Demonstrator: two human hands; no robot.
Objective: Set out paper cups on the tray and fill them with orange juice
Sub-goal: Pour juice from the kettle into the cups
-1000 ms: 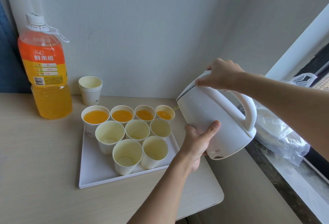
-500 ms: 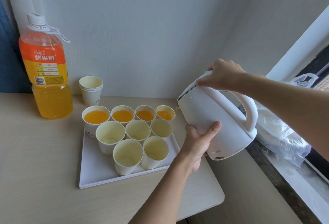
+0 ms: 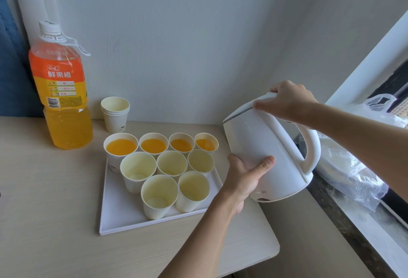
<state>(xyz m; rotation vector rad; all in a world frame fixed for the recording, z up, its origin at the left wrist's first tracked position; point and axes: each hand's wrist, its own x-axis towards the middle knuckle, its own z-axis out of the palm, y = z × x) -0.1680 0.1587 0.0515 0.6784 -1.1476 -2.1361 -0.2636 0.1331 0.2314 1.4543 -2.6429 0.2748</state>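
Kettle [image 3: 260, 145] has tipped back from cups [image 3: 206, 144], left hand [image 3: 245, 176] beneath.

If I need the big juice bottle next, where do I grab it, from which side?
Take the orange juice bottle at the narrowed waist just below its label, coming from the front: it stands upright, wall behind, spare cup stack close on its right.

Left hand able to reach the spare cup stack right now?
Probably not yet: the left hand holds the kettle. Once freed, the cup stack looks reachable over the filled cups.
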